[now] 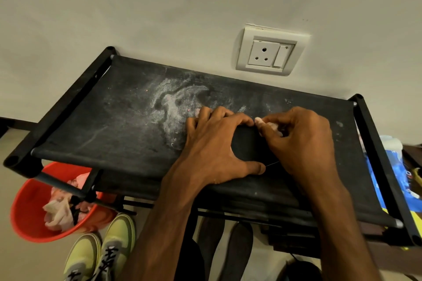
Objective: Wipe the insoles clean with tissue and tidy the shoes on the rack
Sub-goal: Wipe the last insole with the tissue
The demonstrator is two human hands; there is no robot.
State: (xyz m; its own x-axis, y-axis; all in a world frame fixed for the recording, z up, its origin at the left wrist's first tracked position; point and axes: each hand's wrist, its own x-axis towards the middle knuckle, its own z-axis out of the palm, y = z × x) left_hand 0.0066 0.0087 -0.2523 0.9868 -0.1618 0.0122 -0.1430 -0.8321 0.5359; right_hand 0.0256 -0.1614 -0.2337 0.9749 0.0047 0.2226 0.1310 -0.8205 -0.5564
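Note:
A black insole point(247, 143) lies on the dusty black fabric top of the shoe rack point(114, 125). My left hand point(214, 143) grips it, fingers curled over its far edge and thumb on its near edge. My right hand point(301, 141) pinches a crumpled white tissue point(270, 126) against the insole's right side. Most of the insole is hidden under both hands. A pair of yellow-green sneakers point(105, 251) stands on the floor below the rack.
A red bucket point(27, 212) with used tissues sits on the floor at the lower left. Two dark insoles or soles point(237, 251) lie under the rack. A wall socket point(267, 52) is behind the rack. A blue packet point(388, 180) lies at the right.

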